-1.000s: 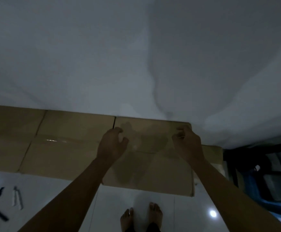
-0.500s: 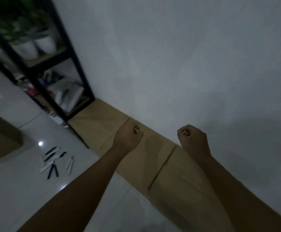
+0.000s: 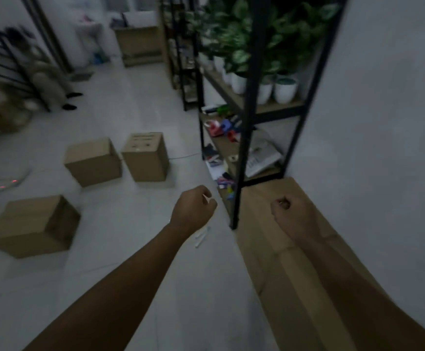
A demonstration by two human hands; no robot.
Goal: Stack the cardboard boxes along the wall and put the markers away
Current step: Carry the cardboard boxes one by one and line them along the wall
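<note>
Both hands are up in the middle of the frame, empty as far as the view shows. The left hand point(image 3: 193, 211) has its fingers curled into a loose fist holding nothing (there's a small pale glint by the knuckles, too blurry to call), and the right hand point(image 3: 291, 215) is curled shut the same way.

The row of boxes point(image 3: 279, 239) already against the wall point(image 3: 383, 122) runs along the right side of the frame, right under the right hand. Three loose ones sit on the floor point(image 3: 130, 249), well apart from both hands: the near box point(image 3: 32, 225) at lower left, the middle box point(image 3: 93, 160) and the tall box point(image 3: 145, 157) side by side at centre left. All three lie up and to the left of the fingers, so the left hand looks the nearer one for a pickup. A few pale markers point(image 3: 201, 238) lie on the floor just below the left wrist, long axis pointing up-right toward the black shelf point(image 3: 246, 122).
</note>
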